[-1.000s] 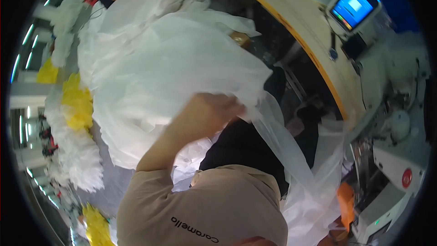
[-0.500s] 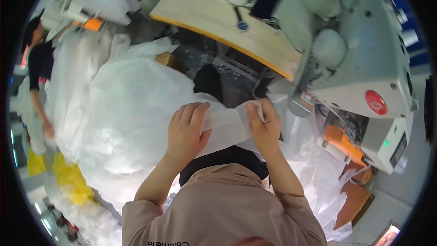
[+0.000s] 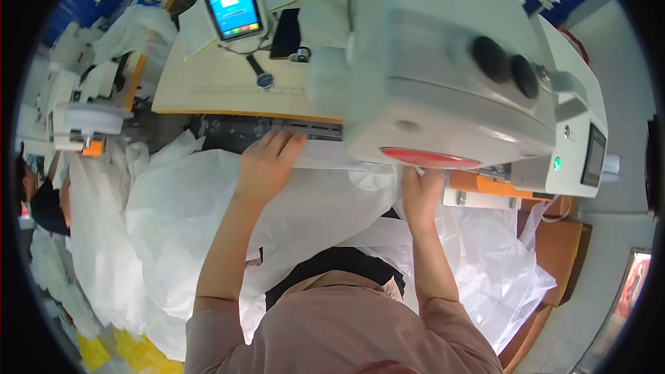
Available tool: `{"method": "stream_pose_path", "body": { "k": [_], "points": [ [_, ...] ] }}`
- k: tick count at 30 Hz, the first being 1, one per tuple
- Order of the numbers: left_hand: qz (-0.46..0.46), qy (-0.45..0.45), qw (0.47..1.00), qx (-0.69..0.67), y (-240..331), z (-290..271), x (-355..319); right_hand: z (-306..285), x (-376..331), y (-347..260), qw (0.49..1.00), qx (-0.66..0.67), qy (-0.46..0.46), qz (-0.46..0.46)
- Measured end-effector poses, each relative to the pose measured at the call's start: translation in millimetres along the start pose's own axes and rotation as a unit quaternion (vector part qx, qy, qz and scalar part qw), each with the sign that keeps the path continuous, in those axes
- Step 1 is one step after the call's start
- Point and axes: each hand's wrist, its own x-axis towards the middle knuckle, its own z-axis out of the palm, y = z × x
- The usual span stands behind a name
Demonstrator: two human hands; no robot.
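A large sheet of thin white fabric (image 3: 187, 215) spreads across my lap and hangs down at the left. My left hand (image 3: 267, 166) is closed on its far edge, fingers close together, just in front of the table's near edge. To the right, my right hand (image 3: 421, 201) pinches the same fabric beside the head of a white sewing machine (image 3: 450, 114). The machine head hides its fingertips. Between my hands the fabric is stretched, and a pale round patch (image 3: 372, 179) shows through or on it below the machine.
On the pale table (image 3: 201, 90) are a handheld device with a lit screen (image 3: 232, 3), a dark phone (image 3: 285, 33) and a wristwatch (image 3: 262, 77). A brown carton (image 3: 557, 256) stands at the right. Yellow material (image 3: 142, 353) lies lower left. Another person (image 3: 47, 204) works at far left.
Both hands have moved forward with the fabric, the right one up to the sewing machine. My view has shifted, so the machine looks closer and larger.
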Motion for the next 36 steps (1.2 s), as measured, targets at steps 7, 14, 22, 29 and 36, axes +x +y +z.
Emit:
{"method": "stream_pose_path", "body": {
  "k": [7, 14, 22, 29, 36],
  "points": [
    [-0.375, -0.106, 0.917, 0.088, 27.0, -63.4, -75.8, -20.4, -14.9, 15.1, 0.999, -0.005, -0.033, 0.041],
    [-0.469, -0.039, 0.882, 0.021, -17.9, -62.5, -127.6, -7.1, 11.1, 1.6, 0.991, -0.044, 0.124, -0.040],
    [-0.535, 0.072, 0.840, -0.057, -62.7, -71.3, -155.8, -20.4, 6.6, 31.2, 0.996, -0.050, 0.069, -0.039],
    [-0.420, 0.156, 0.882, 0.143, -53.1, -79.9, -149.3, -1.6, -6.0, -1.5, 0.997, 0.078, 0.007, -0.010],
    [-0.374, 0.228, 0.897, -0.058, -44.0, -57.0, -91.9, -44.9, -2.9, -25.6, 0.984, -0.146, -0.061, -0.082]
  ]
}}
